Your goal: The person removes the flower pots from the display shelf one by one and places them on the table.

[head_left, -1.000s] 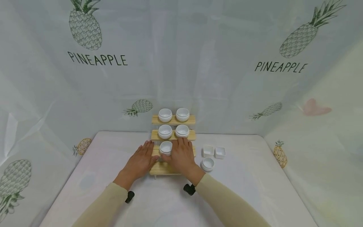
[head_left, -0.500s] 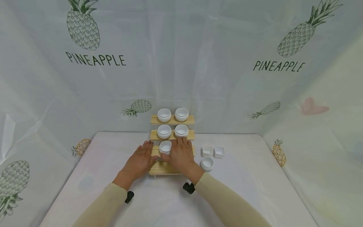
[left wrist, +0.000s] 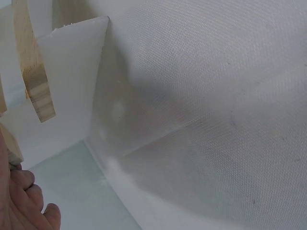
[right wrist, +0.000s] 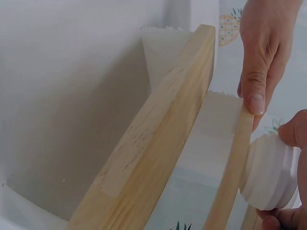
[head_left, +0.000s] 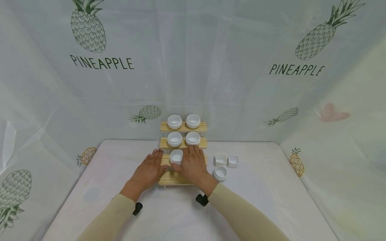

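Note:
A tiered stand (head_left: 176, 179) with light wooden boards and clear side panels stands at the table's back middle. My left hand (head_left: 147, 172) lies along its left end, fingers straight, the thumb touching a board's end in the right wrist view. My right hand (head_left: 194, 167) holds a round white bowl (head_left: 176, 155) on the second board from the bottom, thumb at one side and fingers at the other. The right wrist view shows this bowl (right wrist: 268, 167) against the board. The hand hides that board's right part. Two white bowls stand on each of the upper two boards.
Right of the stand, two small square white dishes (head_left: 227, 160) sit side by side. A round white bowl (head_left: 220, 173) stands in front of them. Behind the white table (head_left: 256, 201) hangs a pineapple-print cloth (head_left: 229, 67).
The held bowl has shifted very slightly to the right at most. Both hands stay in the same places at the stand. The whole head view has drifted slightly.

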A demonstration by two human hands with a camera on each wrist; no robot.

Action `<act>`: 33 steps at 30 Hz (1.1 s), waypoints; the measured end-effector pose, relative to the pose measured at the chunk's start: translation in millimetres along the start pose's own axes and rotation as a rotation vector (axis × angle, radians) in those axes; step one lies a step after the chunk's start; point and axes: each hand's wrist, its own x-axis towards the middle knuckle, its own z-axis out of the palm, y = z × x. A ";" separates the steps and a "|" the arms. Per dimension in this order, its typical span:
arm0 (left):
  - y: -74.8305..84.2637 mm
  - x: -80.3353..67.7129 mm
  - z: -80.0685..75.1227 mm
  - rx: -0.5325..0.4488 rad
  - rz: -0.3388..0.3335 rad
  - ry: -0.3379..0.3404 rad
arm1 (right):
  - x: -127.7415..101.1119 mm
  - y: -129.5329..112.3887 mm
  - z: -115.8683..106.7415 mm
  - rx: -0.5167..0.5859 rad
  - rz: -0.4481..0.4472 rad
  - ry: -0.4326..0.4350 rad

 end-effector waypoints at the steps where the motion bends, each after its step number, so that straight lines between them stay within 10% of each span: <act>1: -0.2 -0.1 0.0 0.000 0.003 0.004 | 0.1 0.3 0.6 -0.001 0.000 0.000; 33: -1.2 -0.4 1.5 -0.009 -0.003 0.029 | -4.8 8.6 7.7 0.003 -0.066 0.109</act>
